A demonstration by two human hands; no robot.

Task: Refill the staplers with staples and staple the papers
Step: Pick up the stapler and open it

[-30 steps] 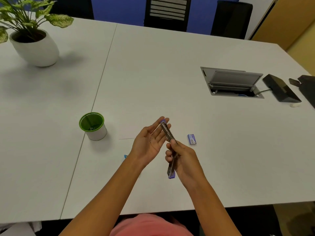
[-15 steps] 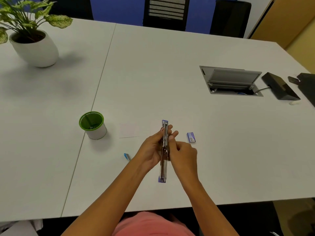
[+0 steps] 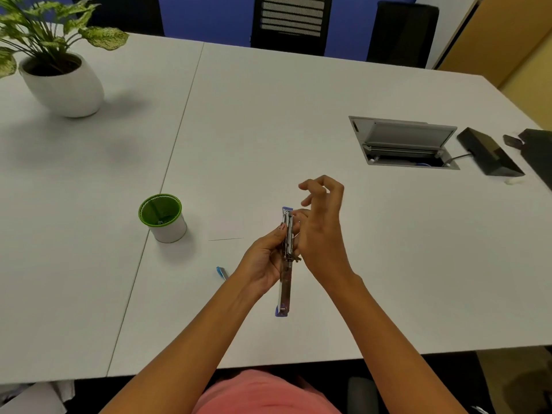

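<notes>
The stapler (image 3: 286,282), swung open into one long strip, is held above the table (image 3: 388,264), to the right of the green-rimmed cup (image 3: 162,218). The left hand (image 3: 264,264) grips its middle. The right hand (image 3: 321,231) touches its upper rail with the other fingers loosely raised; whether it pinches anything cannot be told.

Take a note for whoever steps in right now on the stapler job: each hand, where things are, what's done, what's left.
Left grip holds the stapler, swung open flat.
Right grip: fingertips at the open staple channel, other fingers lifted; whether it pinches staples is hidden.
Paper lies flat on the table beyond the hands, green-rimmed cup to its left.
Done: stapler opened.
Left: finish loading, close it, staple the paper.
</notes>
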